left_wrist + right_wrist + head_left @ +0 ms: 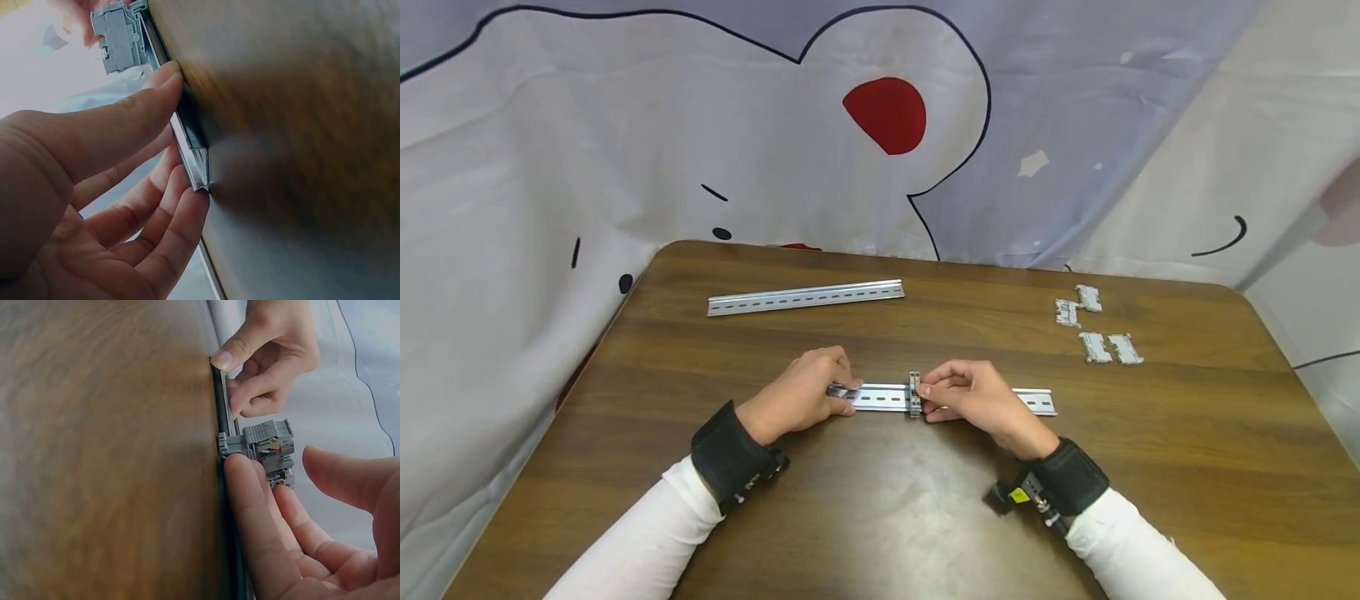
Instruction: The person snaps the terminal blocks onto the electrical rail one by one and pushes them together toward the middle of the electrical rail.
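A slotted metal DIN rail (880, 398) lies across the middle of the table. My left hand (808, 387) grips it near its left end, thumb on the near edge and fingers along the far one, as the left wrist view shows. Grey terminal blocks (914, 394) stand upright on the rail, between my two hands. My right hand (973, 396) is at their right side. In the right wrist view its fingertips touch the grey blocks (269, 447), while the thumb (331, 472) stands apart from them. Part of the rail is hidden under the right hand.
A second DIN rail (805, 297) lies farther back, to the left. Several loose grey terminal blocks (1095, 347) lie flat at the back right of the wooden table (1187, 467). A printed cloth (715, 125) hangs behind the table.
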A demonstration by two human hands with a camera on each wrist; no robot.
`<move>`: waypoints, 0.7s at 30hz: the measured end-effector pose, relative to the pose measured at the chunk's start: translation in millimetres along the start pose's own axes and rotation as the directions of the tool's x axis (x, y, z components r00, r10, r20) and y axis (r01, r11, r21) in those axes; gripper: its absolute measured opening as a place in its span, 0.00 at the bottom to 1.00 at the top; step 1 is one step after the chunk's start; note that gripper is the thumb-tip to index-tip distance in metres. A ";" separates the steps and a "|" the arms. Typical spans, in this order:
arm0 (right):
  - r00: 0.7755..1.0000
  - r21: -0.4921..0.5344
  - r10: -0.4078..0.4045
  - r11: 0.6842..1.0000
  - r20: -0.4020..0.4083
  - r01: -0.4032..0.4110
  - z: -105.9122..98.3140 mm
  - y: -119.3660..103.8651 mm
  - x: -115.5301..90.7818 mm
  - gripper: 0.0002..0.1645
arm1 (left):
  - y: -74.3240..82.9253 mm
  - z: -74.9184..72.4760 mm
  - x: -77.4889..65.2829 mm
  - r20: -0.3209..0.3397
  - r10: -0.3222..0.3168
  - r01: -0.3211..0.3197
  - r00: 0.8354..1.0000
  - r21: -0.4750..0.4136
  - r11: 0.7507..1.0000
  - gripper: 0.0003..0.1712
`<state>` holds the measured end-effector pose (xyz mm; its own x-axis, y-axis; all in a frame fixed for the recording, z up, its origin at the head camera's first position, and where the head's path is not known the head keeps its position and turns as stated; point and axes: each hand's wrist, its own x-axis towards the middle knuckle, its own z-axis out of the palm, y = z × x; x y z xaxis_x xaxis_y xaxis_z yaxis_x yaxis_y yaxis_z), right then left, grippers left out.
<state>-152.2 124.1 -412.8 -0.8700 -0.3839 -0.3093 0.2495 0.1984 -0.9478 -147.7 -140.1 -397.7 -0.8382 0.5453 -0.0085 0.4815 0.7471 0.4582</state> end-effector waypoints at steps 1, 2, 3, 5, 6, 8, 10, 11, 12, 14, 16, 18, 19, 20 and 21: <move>1.000 -0.004 0.000 1.000 0.001 0.000 -0.5 -0.7 -0.3 0.15 | -0.3 -0.1 -0.1 0.001 0.001 -0.001 1.000 0.001 1.000 0.21; 1.000 -0.012 0.000 1.000 0.002 0.000 -1.6 -1.6 -0.7 0.15 | -0.5 0.0 0.1 0.002 0.003 -0.003 1.000 0.000 1.000 0.22; 1.000 -0.019 -0.003 1.000 0.001 0.003 -3.6 -2.6 -1.2 0.15 | -0.7 0.0 0.3 0.004 0.003 -0.003 1.000 0.000 1.000 0.22; 1.000 -0.044 -0.007 0.999 -0.012 0.007 -9.9 -5.5 -2.2 0.15 | -0.9 0.2 0.7 0.006 0.007 -0.007 1.000 0.001 1.000 0.22; 1.000 -0.072 -0.013 0.997 -0.023 0.012 -14.5 -7.2 -3.0 0.15 | -0.9 0.3 0.8 0.007 0.007 -0.007 1.000 0.002 1.000 0.22; 0.997 -0.151 -0.034 0.988 -0.063 0.024 -25.3 -10.8 -4.2 0.15 | -1.0 0.2 0.3 0.005 0.006 -0.006 1.000 -0.002 1.000 0.22; 0.991 -0.255 -0.069 0.966 -0.119 0.037 -38.6 -13.1 -5.1 0.15 | -1.0 0.0 -0.3 0.002 0.004 -0.004 1.000 -0.009 1.000 0.22; 0.985 -0.307 -0.089 0.951 -0.149 0.039 -46.0 -13.3 -5.3 0.15 | -1.0 0.0 -0.4 0.002 0.001 -0.001 1.000 -0.014 1.000 0.22; 0.978 -0.356 -0.109 0.934 -0.178 0.040 -53.5 -13.4 -5.7 0.14 | -0.9 -0.2 -0.6 0.001 -0.001 0.001 1.000 -0.017 1.000 0.22; 0.963 -0.428 -0.144 0.903 -0.229 0.033 -69.3 -12.3 -6.1 0.15 | -0.5 -0.4 -0.7 0.001 -0.004 0.004 1.000 -0.021 1.000 0.22; 0.946 -0.488 -0.174 0.873 -0.274 0.019 -85.5 -10.3 -6.5 0.15 | -0.1 -0.4 -0.6 0.003 -0.007 0.007 1.000 -0.021 1.000 0.22; 0.925 -0.554 -0.212 0.832 -0.317 0.001 -102.0 -8.8 -7.9 0.15 | 0.2 -0.5 -0.5 0.004 -0.010 0.011 1.000 -0.023 1.000 0.22; 0.909 -0.595 -0.240 0.803 -0.342 -0.012 -110.1 -8.2 -9.2 0.15 | 0.5 -0.5 -0.4 0.004 -0.012 0.012 1.000 -0.024 1.000 0.22; 0.890 -0.635 -0.267 0.772 -0.370 -0.033 -118.0 -7.5 -10.6 0.15 | 0.6 -0.5 -0.4 0.005 -0.013 0.013 1.000 -0.026 1.000 0.22; 0.869 -0.672 -0.296 0.738 -0.396 -0.055 -125.8 -6.6 -12.3 0.14 | 0.8 -0.5 -0.2 0.006 -0.013 0.013 1.000 -0.027 1.000 0.22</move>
<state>-196.6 241.0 -393.0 -0.9985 -0.0350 0.0422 -0.0538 0.7738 -0.6311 -147.3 -139.9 -396.8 -0.8428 0.5379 -0.0198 0.4633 0.7438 0.4818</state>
